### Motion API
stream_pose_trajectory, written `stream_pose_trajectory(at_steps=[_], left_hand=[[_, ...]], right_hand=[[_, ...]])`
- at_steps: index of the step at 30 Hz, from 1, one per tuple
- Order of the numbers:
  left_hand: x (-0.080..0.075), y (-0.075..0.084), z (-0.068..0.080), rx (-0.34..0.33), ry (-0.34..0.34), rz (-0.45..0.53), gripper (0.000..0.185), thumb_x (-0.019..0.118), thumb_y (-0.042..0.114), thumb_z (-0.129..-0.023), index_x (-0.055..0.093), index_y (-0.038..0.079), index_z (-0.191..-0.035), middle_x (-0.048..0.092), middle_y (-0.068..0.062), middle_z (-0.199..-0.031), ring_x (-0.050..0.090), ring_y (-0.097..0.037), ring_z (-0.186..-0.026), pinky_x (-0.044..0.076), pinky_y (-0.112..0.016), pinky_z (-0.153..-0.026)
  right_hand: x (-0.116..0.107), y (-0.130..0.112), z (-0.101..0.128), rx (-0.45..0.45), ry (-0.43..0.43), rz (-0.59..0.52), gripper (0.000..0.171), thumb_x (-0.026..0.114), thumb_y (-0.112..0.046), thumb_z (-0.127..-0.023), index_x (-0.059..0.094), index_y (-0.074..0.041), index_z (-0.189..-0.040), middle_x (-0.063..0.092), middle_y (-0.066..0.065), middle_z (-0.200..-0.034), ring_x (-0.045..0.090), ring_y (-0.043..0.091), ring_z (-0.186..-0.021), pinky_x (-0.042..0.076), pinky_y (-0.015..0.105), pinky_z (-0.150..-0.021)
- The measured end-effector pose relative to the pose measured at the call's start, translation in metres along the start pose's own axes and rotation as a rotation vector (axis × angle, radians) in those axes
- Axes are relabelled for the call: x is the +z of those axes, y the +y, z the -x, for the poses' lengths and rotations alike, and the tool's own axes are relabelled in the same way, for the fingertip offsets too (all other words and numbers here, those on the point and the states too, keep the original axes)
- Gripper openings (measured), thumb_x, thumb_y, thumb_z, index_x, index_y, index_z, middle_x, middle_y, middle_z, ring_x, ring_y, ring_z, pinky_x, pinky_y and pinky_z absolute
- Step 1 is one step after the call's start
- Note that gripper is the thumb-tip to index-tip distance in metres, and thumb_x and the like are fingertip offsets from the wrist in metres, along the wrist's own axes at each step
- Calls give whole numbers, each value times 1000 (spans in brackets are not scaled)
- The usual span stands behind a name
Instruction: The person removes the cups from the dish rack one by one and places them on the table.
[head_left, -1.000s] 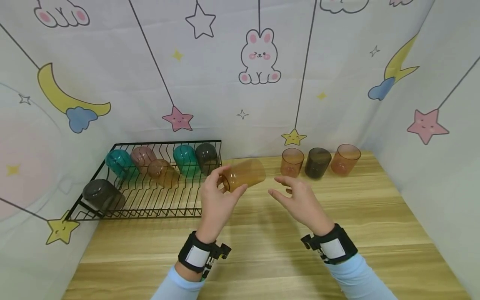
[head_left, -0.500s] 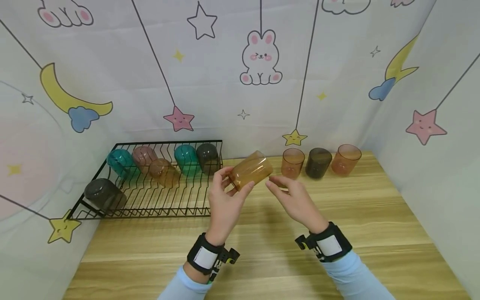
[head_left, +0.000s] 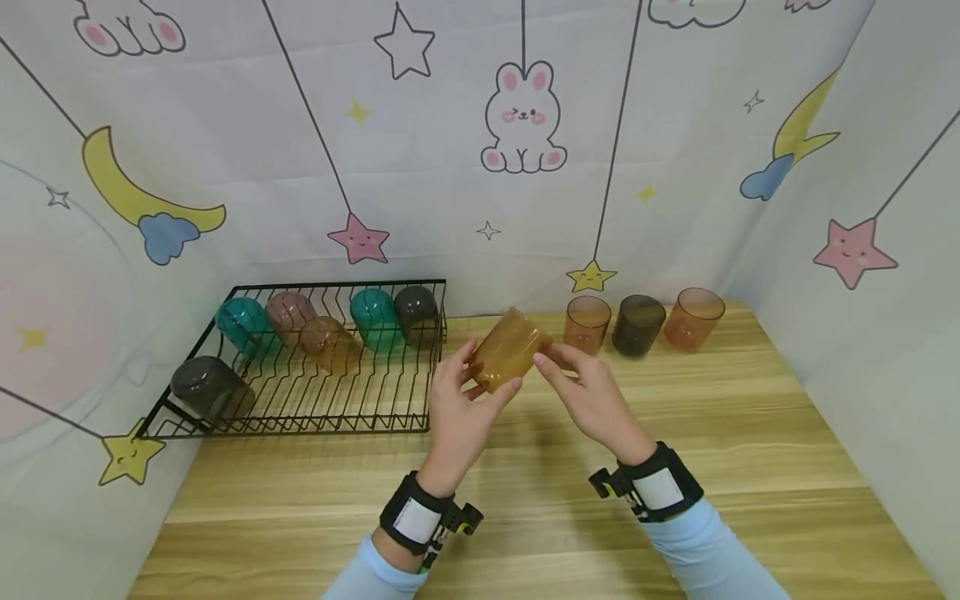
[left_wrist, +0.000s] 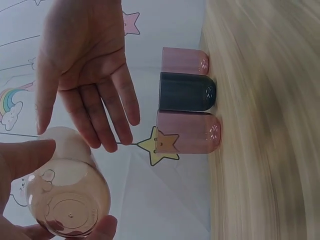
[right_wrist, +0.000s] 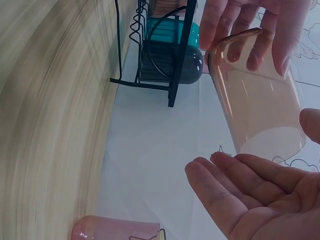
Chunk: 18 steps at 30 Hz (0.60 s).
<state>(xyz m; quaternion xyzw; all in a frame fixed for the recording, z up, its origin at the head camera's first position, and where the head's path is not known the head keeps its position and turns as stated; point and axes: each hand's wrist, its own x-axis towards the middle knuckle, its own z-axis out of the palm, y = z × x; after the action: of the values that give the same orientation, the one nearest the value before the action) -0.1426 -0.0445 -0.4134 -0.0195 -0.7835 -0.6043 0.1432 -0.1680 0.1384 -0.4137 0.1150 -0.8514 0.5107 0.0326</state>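
**A:** What is nearest the camera?

**B:** Two light-blue sleeves with black wrist straps, above a wooden table (head_left: 525,500). The left hand (head_left: 459,410) grips an amber cup (head_left: 510,348), fingers and thumb curled round its mouth end. The cup is in the air above the table, tilted, its base pointing up and away toward the backdrop.

**A:** And the other hand?

**B:** The right hand (head_left: 592,396) is at the cup's base end, fingers straight and held together. The head view shows its fingertips at the cup; the right wrist view shows the palm open under the base, and I cannot tell whether skin meets plastic there.

**A:** What lies behind them?

**B:** To the left, a black wire rack (head_left: 300,400) on the table holds six cups lying over: a dark one (head_left: 206,385) at its near left corner, and along the back a teal one (head_left: 242,323), a pink one (head_left: 288,312), an amber one (head_left: 322,337), another teal one (head_left: 373,314) and another dark one (head_left: 414,308).

**A:** And to the right?

**B:** Three cups stand upright in a row near the table's far edge: an orange cup (head_left: 587,321), a smoky cup (head_left: 638,323) and a second orange cup (head_left: 693,317). Behind everything hangs a cartoon backdrop (head_left: 420,167) with a rabbit, stars and moons.
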Motion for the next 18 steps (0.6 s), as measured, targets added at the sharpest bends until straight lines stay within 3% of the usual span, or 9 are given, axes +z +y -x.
stream_pose_trajectory(at_steps=[7, 12, 18], left_hand=[[2, 5, 2, -9, -28, 24, 72, 83, 18, -68, 48, 4, -130, 48, -18, -121, 58, -36, -109, 53, -44, -86], [7, -13, -1, -13, -26, 8, 70, 84, 27, -65, 50, 11, -124, 52, -10, -118, 60, -29, -108, 54, -40, -86], [12, -24, -1, -18, -39, 14, 68, 84, 32, -65, 50, 19, -121, 54, -1, -116, 61, -21, -105, 54, -32, -85]], right_hand=[[0, -3, -2, 2, 12, -58, 53, 50, -57, -88, 54, -20, -126, 59, 0, -124, 53, 15, -119, 52, 37, -91], [-2, -10, -2, 13, 19, -111, 55, 56, -50, -87, 52, -15, -129, 57, 4, -127, 53, 18, -120, 51, 37, -92], [-7, -36, 6, 13, 17, -155, 58, 59, -39, -89, 47, -6, -134, 55, 12, -130, 52, 24, -122, 50, 37, -94]])
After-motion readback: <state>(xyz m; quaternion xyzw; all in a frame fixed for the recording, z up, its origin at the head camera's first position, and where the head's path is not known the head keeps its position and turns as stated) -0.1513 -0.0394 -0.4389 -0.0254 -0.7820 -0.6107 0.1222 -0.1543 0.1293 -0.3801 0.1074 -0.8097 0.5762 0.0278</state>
